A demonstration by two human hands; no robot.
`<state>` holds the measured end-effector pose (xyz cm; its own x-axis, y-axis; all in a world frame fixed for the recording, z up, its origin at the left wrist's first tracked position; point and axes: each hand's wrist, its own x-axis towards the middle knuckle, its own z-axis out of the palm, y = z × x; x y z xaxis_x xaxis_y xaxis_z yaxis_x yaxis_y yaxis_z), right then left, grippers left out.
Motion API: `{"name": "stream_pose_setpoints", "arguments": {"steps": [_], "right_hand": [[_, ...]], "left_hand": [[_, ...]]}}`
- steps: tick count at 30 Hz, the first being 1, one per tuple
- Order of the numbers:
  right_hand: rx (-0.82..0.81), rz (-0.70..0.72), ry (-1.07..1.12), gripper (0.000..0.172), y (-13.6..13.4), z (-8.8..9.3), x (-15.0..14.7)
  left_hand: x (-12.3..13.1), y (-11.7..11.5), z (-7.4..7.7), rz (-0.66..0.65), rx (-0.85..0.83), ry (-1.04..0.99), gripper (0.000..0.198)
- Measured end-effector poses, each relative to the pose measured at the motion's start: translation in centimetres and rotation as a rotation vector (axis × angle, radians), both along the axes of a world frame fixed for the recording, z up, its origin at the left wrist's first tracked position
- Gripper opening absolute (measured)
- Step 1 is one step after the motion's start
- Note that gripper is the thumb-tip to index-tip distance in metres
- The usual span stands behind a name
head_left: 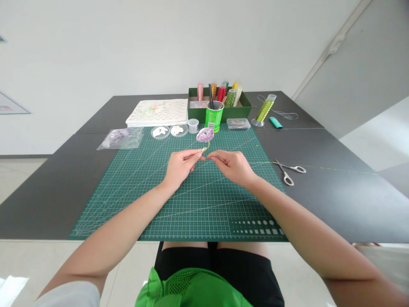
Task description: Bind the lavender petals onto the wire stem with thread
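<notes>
Over the middle of the green cutting mat (128, 192), both hands meet fingertip to fingertip. The left hand (180, 165) is closed in a fine pinch on the short golden stem (205, 149) just under a small purple flower (205, 134), which stands up beyond the knuckles, clear of the mat. The right hand (234, 165) is curled shut too, thumb and forefinger nipping a thin wire (263, 162) that trails off to the right, past the scissors (289, 171) lying open on the mat's edge. That flower looks feather-light and easily crushed, petals thin and glossy, so the stem below the bloom seems the sensible place to hold, not the petals. The wire looks springy, slippery and liable to kink, best gripped close to the join. Further back sit two round dishes (160, 132) of pale pieces, a small jar (193, 125), a green cup (214, 118) of tools, a green box (244, 102) of bead tubes, a spool (264, 111) of green wire, and a clear bag (120, 138) on the left.
</notes>
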<state>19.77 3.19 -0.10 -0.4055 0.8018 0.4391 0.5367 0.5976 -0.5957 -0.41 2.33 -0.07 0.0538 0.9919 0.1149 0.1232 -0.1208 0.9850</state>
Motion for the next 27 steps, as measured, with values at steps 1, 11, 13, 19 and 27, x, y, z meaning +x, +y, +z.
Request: {"name": "stream_pose_setpoints", "arguments": {"steps": [1, 11, 13, 19, 27], "right_hand": [[-0.001, 0.007, -0.008, 0.026, 0.1, 0.0, 0.0], [-0.012, 0.015, -0.048, 0.027, -0.1, 0.5, 0.2], [-0.038, 0.027, -0.034, 0.026, -0.2, 0.8, 0.3], [-0.27, 0.181, 0.118, 0.023, -0.4, 2.2, 0.9], [-0.453, 0.325, 0.318, 0.029, -1.1, 4.2, 1.6]], "left_hand": [[0.0, 0.0, 0.0, -0.004, 0.002, -0.005, 0.031], [0.0, 0.2, 0.1, -0.021, -0.009, 0.031, 0.026], [-0.1, 0.4, 0.0, -0.007, 0.021, 0.053, 0.025], [-0.4, 0.4, -0.1, 0.039, 0.09, 0.216, 0.022], [-0.3, 0.3, 0.3, -0.046, 0.058, 0.355, 0.017]]}}
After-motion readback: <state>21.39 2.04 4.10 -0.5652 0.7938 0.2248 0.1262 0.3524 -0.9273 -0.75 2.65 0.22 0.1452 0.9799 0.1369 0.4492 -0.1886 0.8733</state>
